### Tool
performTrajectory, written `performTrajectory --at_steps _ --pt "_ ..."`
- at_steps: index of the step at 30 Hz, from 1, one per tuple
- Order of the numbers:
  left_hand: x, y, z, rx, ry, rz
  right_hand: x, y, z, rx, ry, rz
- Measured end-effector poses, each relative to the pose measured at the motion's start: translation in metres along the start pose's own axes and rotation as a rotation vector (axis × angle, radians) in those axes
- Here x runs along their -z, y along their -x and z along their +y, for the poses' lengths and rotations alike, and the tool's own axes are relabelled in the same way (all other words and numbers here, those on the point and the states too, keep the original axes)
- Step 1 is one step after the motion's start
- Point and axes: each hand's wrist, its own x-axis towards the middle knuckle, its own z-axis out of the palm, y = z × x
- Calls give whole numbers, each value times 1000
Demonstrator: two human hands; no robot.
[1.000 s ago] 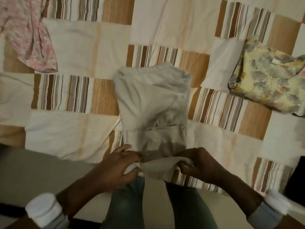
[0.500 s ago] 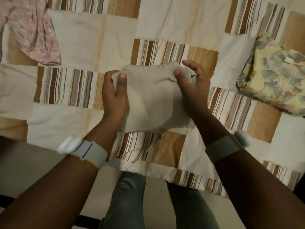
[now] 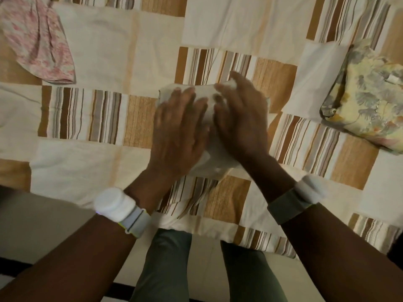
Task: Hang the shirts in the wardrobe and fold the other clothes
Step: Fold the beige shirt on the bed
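A folded pale grey garment lies in the middle of the patchwork bedspread. My left hand lies flat on its left half, fingers straight and spread. My right hand presses on its right half, fingers stretched toward the far edge. Both hands cover most of the cloth; only its far edge, a strip between the hands and the near corner show.
A pink patterned garment lies loose at the far left of the bed. A folded yellow floral garment sits at the right. The bed's near edge runs above my legs.
The near end of the grey garment was lifted and folded over toward the far edge. Both hands then let go of the edges and now lie flat on the folded cloth.
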Motion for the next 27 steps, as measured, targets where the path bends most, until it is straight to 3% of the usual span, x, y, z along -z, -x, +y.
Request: performTrajectory --at_steps 2,4,10,14,18,23,27 --pt "-16 14 -19 -13 -54 -163 -23 6 7 145 155 -206" --pt "-23 25 -36 -53 -38 -211 -36 9 26 187 186 -299" --pt "-14 29 -52 -161 78 -260 -30 7 33 185 116 -309" --pt "-2 54 -64 -288 99 -329 -4 47 50 226 -10 -393" --pt "-4 75 -76 -310 92 -327 14 86 77 291 -62 -460" --pt "0 71 -65 -195 194 -262 7 90 97 310 29 -347" --pt "19 50 -47 -35 360 -58 15 68 80 155 -242 -171"
